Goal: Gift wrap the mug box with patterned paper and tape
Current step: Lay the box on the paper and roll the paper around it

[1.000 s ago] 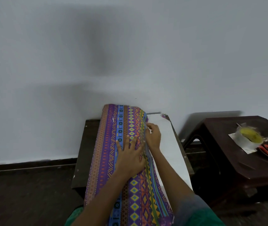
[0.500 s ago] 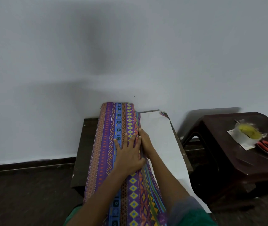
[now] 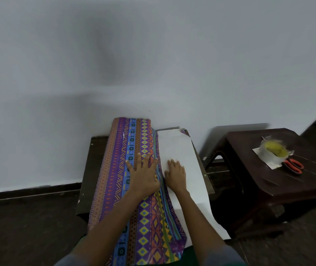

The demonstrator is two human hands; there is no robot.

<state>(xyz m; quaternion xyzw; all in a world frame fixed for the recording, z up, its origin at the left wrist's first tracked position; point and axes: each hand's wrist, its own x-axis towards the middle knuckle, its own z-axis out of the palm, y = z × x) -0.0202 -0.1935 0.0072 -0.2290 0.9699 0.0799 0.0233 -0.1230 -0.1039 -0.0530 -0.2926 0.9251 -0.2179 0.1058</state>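
Both your hands are flat and open: left hand (image 3: 143, 175) on the colourful patterned wrapping paper (image 3: 134, 189), right hand (image 3: 175, 174) beside it on its white underside (image 3: 184, 156); let go and the fold probably springs back

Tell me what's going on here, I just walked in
A person is partway through gift wrapping. The left hand lies flat, fingers spread, on the patterned paper folded over a long bulge on a low dark table. The right hand presses flat on the paper's white underside beside the fold. No box shows; presumably it is under the paper. A tape roll and orange-handled scissors sit untouched on the side table to the right.
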